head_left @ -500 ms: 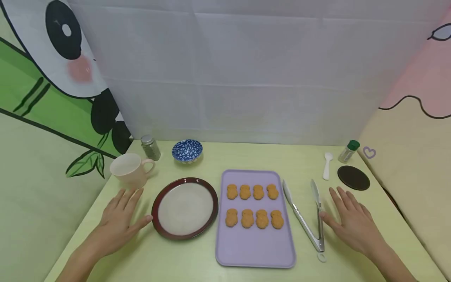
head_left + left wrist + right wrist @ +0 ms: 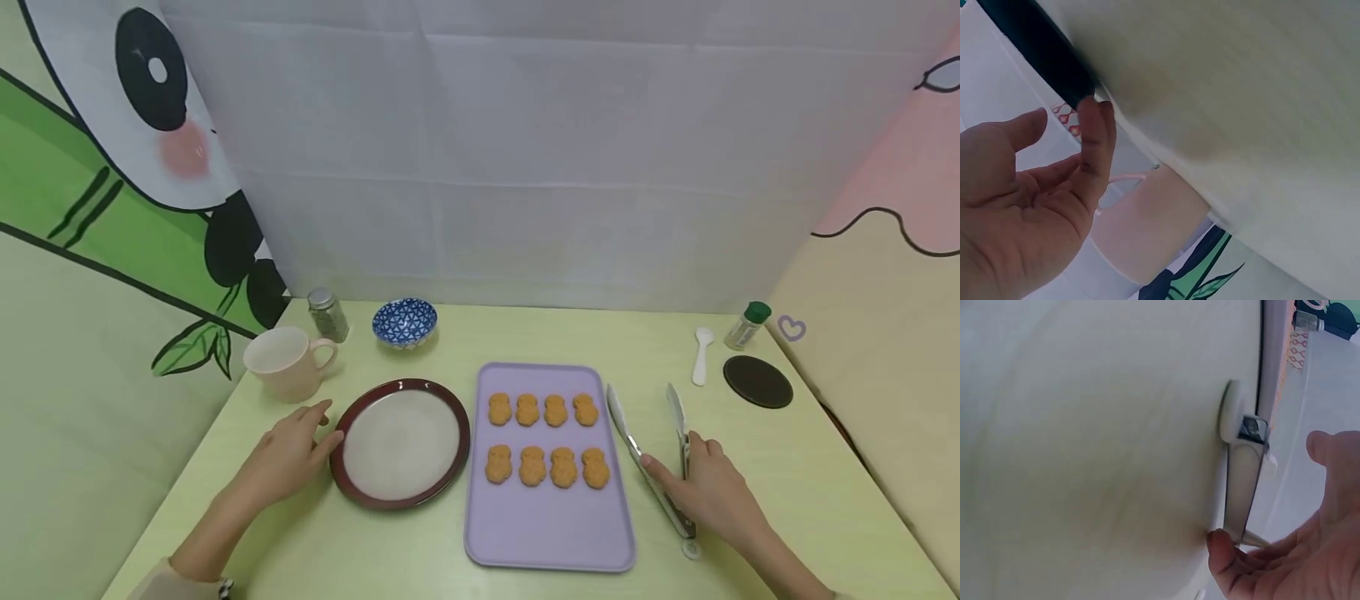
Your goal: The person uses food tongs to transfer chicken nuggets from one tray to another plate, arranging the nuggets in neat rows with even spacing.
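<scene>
My left hand point(image 2: 285, 454) is beside the left rim of the brown-rimmed white plate point(image 2: 401, 450). Its fingers are loosely bent, and in the left wrist view the fingertips meet the dark plate edge while the thumb stays apart. Over the metal tongs point(image 2: 677, 410) hovers my right hand point(image 2: 712, 496), with the thumb above the left arm and the fingers beside the right one. The right wrist view shows that thumb raised off the tongs. They lie spread apart on the table. Between plate and tongs is a lilac tray point(image 2: 547, 527) with two rows of brown cookies point(image 2: 532, 465).
A pale pink mug point(image 2: 285, 367) stands beyond my left hand, near a grey-capped jar point(image 2: 328, 317) and a blue patterned bowl point(image 2: 405, 323). At right are a white spoon point(image 2: 701, 357), a green-capped bottle point(image 2: 748, 327) and a black disc point(image 2: 758, 382). Cloth walls border the table.
Both hands have left their flat, spread pose. The left moved right to the plate's rim with its fingers bent; the right moved left over the tongs. The head view shifted slightly.
</scene>
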The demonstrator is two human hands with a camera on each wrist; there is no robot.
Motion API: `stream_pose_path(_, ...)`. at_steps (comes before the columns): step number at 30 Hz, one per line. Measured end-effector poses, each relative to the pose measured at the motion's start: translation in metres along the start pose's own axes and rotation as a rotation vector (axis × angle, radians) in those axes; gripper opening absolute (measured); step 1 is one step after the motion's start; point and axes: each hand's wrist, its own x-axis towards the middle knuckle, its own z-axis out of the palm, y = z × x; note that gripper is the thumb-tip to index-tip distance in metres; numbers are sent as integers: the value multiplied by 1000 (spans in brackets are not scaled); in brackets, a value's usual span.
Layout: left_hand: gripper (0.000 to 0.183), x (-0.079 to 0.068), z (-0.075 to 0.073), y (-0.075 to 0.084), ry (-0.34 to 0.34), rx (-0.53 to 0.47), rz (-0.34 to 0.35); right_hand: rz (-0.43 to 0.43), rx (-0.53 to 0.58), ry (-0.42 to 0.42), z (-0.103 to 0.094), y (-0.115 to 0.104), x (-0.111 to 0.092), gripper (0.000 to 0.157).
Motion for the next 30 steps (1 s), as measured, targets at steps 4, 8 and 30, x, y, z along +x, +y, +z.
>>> stream_pose_path(4,49,10,4,-4,-36,-56,-5,46,12,15,7,-2,1,121)
stream_pose_path(8,46,15,6,-7,-104,-193,-38,68,35,39,9,-2,0,119)
stream_pose_path(30,49,20,5,-10,-244,-427,-193,67,222,-24,-19,9,5,77)
